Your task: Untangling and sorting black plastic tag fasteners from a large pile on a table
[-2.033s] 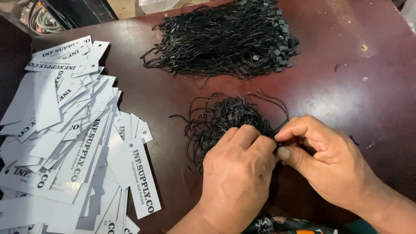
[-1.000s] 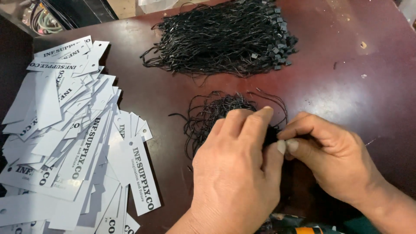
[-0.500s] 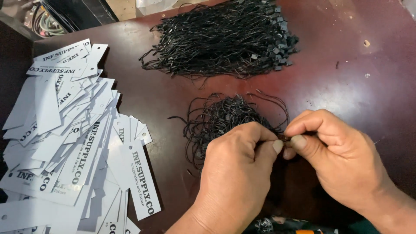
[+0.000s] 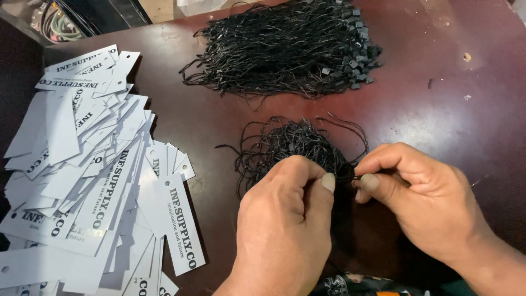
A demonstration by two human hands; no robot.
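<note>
A small tangled bundle of black string loops [image 4: 290,143] lies on the dark red-brown table [image 4: 438,109]. My left hand [image 4: 285,230] rests on the bundle's near edge, fingers curled and pinching at the strings. My right hand [image 4: 422,200] is beside it on the right, thumb and forefinger pinched on a black string at the bundle's right edge. The two hands almost meet at their fingertips.
A larger heap of black strings with small square black fasteners [image 4: 290,46] lies at the back of the table. A wide spread of white paper hang tags with black print [image 4: 87,175] covers the left side. Cables [image 4: 55,22] lie beyond the far left corner.
Both hands have stayed over the small bundle, fingers working. The left hand has shifted slightly, its fingertips curling down near the right hand's pinch.
</note>
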